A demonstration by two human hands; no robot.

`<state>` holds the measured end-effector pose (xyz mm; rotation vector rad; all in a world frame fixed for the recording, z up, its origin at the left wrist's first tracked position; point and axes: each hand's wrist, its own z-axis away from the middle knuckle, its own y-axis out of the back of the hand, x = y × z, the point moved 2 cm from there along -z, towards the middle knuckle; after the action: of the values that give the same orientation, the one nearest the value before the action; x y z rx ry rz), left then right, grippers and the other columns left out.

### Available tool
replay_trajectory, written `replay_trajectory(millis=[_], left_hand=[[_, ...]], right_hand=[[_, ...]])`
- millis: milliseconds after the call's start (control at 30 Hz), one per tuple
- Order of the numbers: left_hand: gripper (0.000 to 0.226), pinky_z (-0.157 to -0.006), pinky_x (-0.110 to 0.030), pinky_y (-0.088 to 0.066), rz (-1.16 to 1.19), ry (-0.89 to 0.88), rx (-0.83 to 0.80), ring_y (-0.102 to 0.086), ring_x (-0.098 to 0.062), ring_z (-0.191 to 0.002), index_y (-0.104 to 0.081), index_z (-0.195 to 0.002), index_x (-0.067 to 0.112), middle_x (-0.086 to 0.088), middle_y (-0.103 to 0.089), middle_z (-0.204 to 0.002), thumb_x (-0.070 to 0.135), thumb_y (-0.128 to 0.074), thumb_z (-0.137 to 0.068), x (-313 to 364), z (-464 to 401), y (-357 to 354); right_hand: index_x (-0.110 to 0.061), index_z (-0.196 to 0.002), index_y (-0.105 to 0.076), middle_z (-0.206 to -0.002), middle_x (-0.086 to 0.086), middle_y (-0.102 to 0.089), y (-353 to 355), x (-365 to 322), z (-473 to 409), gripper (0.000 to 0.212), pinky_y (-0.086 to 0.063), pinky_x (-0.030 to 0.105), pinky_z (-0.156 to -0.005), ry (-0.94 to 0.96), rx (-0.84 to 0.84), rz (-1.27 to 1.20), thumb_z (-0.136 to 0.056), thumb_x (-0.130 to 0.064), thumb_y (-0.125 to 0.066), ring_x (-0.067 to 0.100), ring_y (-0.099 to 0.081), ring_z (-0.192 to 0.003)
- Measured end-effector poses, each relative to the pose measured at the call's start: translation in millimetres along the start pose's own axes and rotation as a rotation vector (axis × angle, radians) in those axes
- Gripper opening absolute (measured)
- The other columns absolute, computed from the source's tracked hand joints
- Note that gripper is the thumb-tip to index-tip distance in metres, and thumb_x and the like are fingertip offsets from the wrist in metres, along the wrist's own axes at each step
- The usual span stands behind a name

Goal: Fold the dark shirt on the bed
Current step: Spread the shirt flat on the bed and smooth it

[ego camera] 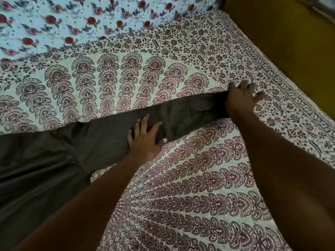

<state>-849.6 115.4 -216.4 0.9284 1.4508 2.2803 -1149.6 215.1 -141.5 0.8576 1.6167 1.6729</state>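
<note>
The dark shirt (pixel 45 165) lies spread on the bed, its body at the lower left. One long sleeve (pixel 184 113) stretches out to the right across the patterned cover. My left hand (pixel 145 138) lies flat on the middle of that sleeve with fingers spread, pressing it down. My right hand (pixel 241 100) rests at the cuff end of the sleeve, fingers splayed over the cuff and the cover; the cuff's tip is hidden under it.
The bed wears a maroon paisley cover (pixel 190 196), and a light blue sheet with red flowers (pixel 72 20) lies beyond it. The bed's right edge (pixel 282 73) runs diagonally beside a yellow-brown surface (pixel 290 33).
</note>
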Motion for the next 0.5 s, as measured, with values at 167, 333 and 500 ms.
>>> replay_trajectory(millis=[167,333,500], left_hand=[[0.07,-0.117,-0.067,0.003,-0.042,-0.025,-0.057,0.021,-0.027,-0.153,-0.01,-0.151,0.057,0.012,0.02,-0.166,0.075,-0.037,-0.09,17.3,-6.8,-15.0],[0.07,-0.117,-0.067,0.007,-0.082,-0.006,-0.045,0.026,-0.028,-0.151,0.002,-0.151,0.059,0.012,0.026,-0.164,0.078,-0.029,-0.09,20.2,-4.0,-24.1],[0.071,-0.116,-0.067,0.005,-0.099,-0.016,0.018,0.022,-0.031,-0.152,0.005,-0.15,0.06,0.01,0.024,-0.165,0.08,-0.023,-0.088,20.4,-1.5,-27.8]], right_hand=[[-0.019,-0.144,-0.037,-0.158,0.026,-0.02,-15.9,-7.7,28.5,0.058,-0.018,0.068,-0.112,-0.062,-0.037,-0.145,-0.092,-0.029,-0.061,0.048,-0.016,-0.145],[-0.043,-0.145,-0.033,-0.159,0.022,-0.015,-58.5,-3.7,80.8,0.061,-0.024,0.068,-0.11,-0.127,-0.185,-0.226,-0.091,-0.069,-0.044,0.051,-0.019,-0.142],[-0.043,-0.151,-0.025,-0.163,0.02,-0.006,-59.8,2.9,64.8,0.06,-0.013,0.068,-0.113,-0.428,-0.19,-0.315,-0.097,-0.064,-0.038,0.047,-0.01,-0.147]])
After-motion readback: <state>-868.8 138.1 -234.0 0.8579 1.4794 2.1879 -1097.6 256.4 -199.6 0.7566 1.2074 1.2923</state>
